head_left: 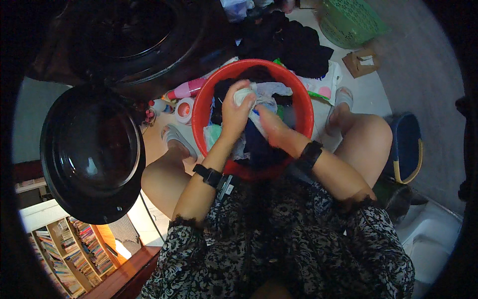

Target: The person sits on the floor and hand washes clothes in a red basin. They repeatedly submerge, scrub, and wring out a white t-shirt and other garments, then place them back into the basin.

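"Fingers?"
"The left hand (234, 113) clasps a white cloth (243, 96) over the red tub (305, 109); the right hand (274, 127), blurred beside it: can't tell."
"Labels?"
"Packet (328, 85) right of the tub, print illegible."

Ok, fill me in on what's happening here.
A person's two bare hands are working over a red tub. The left hand grips a bunched white cloth; the right hand is close beside it, too blurred to tell its grip. Other fabrics, dark and light, lie in the tub. A dark heap lies beyond it, and a blue bucket is off to the right.
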{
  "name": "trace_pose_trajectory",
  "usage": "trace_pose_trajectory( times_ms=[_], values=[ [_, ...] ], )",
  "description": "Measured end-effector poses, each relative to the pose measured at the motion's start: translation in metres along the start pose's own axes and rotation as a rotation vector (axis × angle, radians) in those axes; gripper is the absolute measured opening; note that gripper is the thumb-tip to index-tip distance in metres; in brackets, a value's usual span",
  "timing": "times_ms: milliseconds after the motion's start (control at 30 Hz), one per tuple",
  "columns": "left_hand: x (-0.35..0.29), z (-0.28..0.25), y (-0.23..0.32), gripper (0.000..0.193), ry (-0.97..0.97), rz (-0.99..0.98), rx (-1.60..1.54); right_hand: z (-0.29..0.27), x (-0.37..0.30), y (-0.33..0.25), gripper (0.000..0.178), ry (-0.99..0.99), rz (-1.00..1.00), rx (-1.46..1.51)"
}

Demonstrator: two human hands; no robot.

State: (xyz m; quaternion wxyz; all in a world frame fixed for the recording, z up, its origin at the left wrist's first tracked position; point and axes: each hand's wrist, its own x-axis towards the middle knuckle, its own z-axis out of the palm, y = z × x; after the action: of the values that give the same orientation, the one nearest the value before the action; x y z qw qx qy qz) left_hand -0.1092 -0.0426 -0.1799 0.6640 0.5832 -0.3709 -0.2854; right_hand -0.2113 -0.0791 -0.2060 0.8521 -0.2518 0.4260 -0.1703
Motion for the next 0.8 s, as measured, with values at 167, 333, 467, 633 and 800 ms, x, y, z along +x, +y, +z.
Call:
trace_pose_trajectory(
  times_ms=[167,333,467,633,800],
  values=[
    [-0.037,0.029,0.048,0.020,-0.317,0.599,0.552,-0.001,-0.024,-0.038,0.035,-0.050,0.117,0.079],
    [-0.014,0.017,0.011,0.016,0.088,0.077,0.371,0.013,-0.025,0.004,0.043,-0.043,-0.152,-0.176],
    [0.010,-0.005,-0.029,0.020,0.031,-0.129,0.271,-0.003,0.003,0.024,0.052,0.100,-0.103,-0.344],
    [-0.014,0.011,0.008,0.007,-0.141,-0.214,-0.015,-0.005,-0.001,-0.014,0.044,0.163,-0.038,0.093],
    [-0.050,0.035,0.040,0.019,-0.258,0.615,0.564,0.002,-0.066,-0.041,0.032,0.073,0.001,0.117]
  ],
)
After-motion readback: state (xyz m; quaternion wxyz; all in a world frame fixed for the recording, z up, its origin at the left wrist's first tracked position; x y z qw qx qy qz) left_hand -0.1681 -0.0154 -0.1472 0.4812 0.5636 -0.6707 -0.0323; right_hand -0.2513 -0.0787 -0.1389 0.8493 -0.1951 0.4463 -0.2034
